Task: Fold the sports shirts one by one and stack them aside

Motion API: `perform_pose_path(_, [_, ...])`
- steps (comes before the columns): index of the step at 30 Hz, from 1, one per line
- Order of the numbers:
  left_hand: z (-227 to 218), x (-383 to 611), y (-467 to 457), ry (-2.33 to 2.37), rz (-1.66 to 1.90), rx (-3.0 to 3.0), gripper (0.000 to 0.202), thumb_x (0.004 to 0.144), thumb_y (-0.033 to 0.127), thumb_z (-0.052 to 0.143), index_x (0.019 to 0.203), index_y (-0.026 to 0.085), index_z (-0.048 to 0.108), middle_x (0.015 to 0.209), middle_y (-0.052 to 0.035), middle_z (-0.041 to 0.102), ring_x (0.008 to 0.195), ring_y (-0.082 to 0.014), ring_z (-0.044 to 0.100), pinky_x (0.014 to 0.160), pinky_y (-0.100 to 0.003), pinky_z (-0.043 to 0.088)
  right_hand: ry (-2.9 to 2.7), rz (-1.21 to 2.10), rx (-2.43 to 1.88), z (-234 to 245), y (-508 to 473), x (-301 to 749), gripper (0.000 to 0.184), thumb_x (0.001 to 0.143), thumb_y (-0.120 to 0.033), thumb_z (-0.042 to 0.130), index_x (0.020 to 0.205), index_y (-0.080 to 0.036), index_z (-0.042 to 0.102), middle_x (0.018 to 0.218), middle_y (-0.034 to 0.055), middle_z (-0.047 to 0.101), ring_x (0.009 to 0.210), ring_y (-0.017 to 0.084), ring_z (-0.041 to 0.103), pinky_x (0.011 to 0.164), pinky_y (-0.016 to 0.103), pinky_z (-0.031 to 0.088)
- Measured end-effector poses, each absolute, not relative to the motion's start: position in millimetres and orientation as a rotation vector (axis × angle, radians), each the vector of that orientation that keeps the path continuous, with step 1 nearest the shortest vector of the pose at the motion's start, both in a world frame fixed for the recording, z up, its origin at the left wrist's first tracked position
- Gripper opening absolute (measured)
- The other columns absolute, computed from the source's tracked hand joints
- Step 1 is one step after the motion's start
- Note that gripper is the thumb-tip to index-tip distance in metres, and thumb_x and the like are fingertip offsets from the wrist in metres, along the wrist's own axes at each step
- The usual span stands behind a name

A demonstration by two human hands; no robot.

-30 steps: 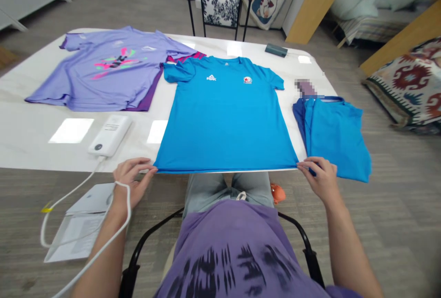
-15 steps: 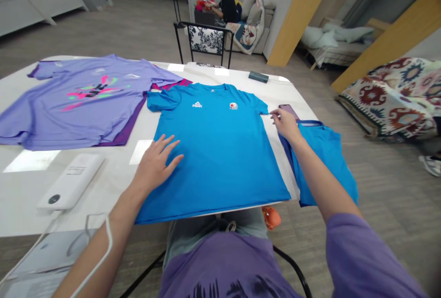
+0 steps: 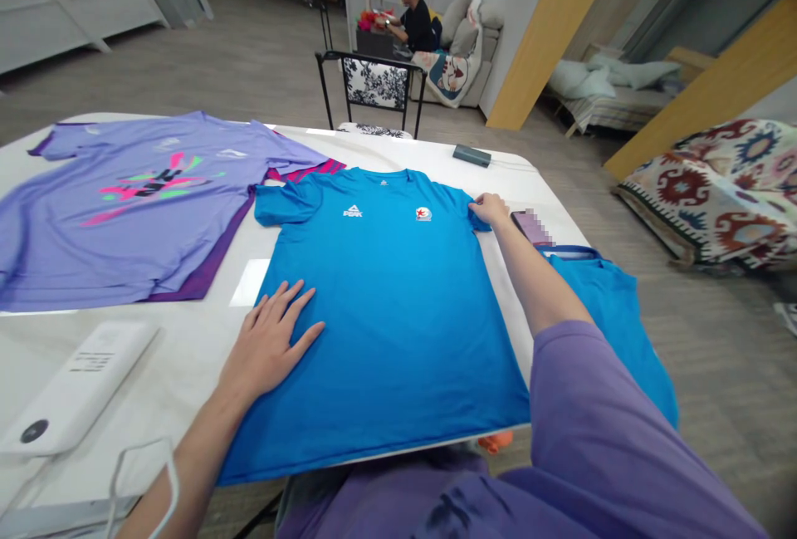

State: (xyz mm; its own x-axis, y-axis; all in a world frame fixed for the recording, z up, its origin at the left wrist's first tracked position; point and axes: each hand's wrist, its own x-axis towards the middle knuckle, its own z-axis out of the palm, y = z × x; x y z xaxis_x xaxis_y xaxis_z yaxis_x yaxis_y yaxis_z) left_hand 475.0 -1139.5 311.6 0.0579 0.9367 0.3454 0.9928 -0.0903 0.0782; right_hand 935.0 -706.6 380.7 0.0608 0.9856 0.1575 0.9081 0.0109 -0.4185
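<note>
A blue T-shirt (image 3: pixel 386 323) lies spread flat on the white table (image 3: pixel 205 365), collar away from me, with a white logo and a round badge on its chest. My left hand (image 3: pixel 274 340) rests on the shirt's left side, fingers spread. At the far right, my right hand (image 3: pixel 491 208) has its fingers closed on the edge of the shirt's right sleeve. Under and beyond my right arm, another blue garment (image 3: pixel 610 298) hangs partly over the table's right edge.
A lavender T-shirt (image 3: pixel 205 215) lies on top of a purple garment (image 3: pixel 212 273) at the left. Nearby is a white power bank (image 3: pixel 80 385) with a cable. A phone (image 3: pixel 532 227) and a dark green case (image 3: pixel 471 156) lie at the right. Beyond stands a chair (image 3: pixel 375 84); a person (image 3: pixel 417 22) sits farther back.
My right hand has moved left from beside the sleeve onto its edge and closed there. My left hand has come down flat on the shirt. The view has leaned closer to the table.
</note>
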Motion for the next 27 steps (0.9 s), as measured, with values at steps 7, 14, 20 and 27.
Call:
perform_pose_path(7, [312, 476, -1140, -2.012, -0.474, -2.142, 0.072, 0.117, 0.064, 0.048, 0.183, 0.039, 0.037, 0.191, -0.0031, 0.036, 0.18, -0.0358, 0.029, 0.144, -0.067, 0.03, -2.156, 0.761, -1.079, 391, -730, 935, 0.045, 0.098, -0.056, 0.08, 0.126, -0.021, 0.081, 0.127, 0.0106, 0.083, 0.106, 0.025, 0.077, 0.097, 0.038, 0.065])
perform_pose_path(14, [314, 478, -1140, -2.011, -0.491, -2.138, 0.071, 0.116, 0.064, 0.048, 0.182, 0.039, 0.039, 0.19, -0.0044, 0.038, 0.179, -0.0366, 0.031, 0.143, -0.067, 0.03, -2.14, 0.568, -1.43, 394, -744, 945, 0.028, 0.097, -0.035, 0.082, 0.12, -0.018, 0.085, 0.126, 0.0113, 0.084, 0.095, 0.024, 0.079, 0.097, 0.041, 0.067])
perform_pose_path(20, [313, 479, -1140, -2.015, -0.473, -2.132, 0.069, 0.117, 0.064, 0.046, 0.181, 0.038, 0.041, 0.19, -0.0038, 0.038, 0.18, -0.0348, 0.029, 0.144, -0.065, 0.029, -2.328, 0.593, -1.46, 390, -757, 936, 0.057, 0.097, -0.052, 0.088, 0.141, -0.017, 0.08, 0.122, 0.0125, 0.086, 0.099, 0.028, 0.082, 0.096, 0.038, 0.066])
perform_pose_path(27, [314, 479, -1140, -2.012, -0.483, -2.132, 0.069, 0.117, 0.064, 0.048, 0.18, 0.037, 0.043, 0.19, -0.0042, 0.039, 0.178, -0.0359, 0.032, 0.143, -0.066, 0.031, -2.394, 0.304, -1.42, 385, -762, 912, 0.048, 0.098, -0.055, 0.083, 0.133, -0.023, 0.084, 0.123, 0.0104, 0.083, 0.116, 0.029, 0.077, 0.106, 0.035, 0.058])
